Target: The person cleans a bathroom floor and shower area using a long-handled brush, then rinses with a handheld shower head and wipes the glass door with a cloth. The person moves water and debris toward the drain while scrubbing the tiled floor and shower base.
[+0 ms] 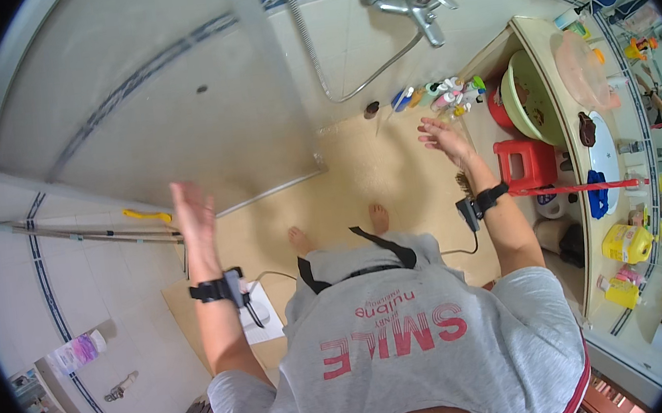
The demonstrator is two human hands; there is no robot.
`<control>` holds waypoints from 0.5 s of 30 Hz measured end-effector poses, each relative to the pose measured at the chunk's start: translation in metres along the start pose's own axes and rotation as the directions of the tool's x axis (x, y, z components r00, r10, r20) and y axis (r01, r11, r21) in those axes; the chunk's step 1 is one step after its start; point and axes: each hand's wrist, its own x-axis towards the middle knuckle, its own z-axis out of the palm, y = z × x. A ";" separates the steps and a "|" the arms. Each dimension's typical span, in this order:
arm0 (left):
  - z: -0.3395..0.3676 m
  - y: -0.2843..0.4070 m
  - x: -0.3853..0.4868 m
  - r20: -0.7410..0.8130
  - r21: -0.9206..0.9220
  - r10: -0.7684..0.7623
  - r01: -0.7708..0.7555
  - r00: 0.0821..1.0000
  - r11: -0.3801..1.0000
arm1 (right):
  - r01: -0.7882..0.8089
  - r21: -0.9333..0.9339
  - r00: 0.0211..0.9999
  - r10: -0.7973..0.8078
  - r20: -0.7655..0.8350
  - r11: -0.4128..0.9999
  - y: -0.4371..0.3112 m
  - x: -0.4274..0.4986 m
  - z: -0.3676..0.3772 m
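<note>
My left hand (194, 213) is raised at the left with its fingers up and nothing in it, nearest the frosted glass shower panel (165, 121). A yellow handle (147, 215) shows just left of it, by the wall. On the other side, my right hand (446, 141) is held out with spread, slightly bent fingers, also holding nothing. Several toiletry bottles (443, 95) stand on the floor beyond it, against the wall. Behind my right wrist dark bristles (462, 182) stick out, and a red stick (577, 187) runs from there to the washbasin (605, 147); my forearm hides the part between.
A chrome shower mixer (422, 6) with a metal hose is on the far wall. Under the counter (539, 57) at the right are a green basin (529, 101) and a red plastic stool (525, 163). Yellow bottles (626, 243) stand on top. Long poles (86, 235) lean at the left.
</note>
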 end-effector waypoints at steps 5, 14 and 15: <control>0.140 -0.091 -0.044 0.204 0.082 -0.200 0.187 0.958 0.979 | 0.189 0.095 0.980 -0.181 -0.080 0.977 -0.020 -0.004 -0.034; 0.319 0.038 -0.078 0.553 0.088 0.093 -0.170 0.828 0.982 | 0.582 0.150 0.812 -0.580 -0.061 0.799 -0.099 0.010 -0.055; 0.327 0.074 -0.086 0.598 0.058 0.172 -0.257 0.782 0.965 | 0.580 0.160 0.810 -0.586 -0.011 0.799 -0.097 0.010 -0.054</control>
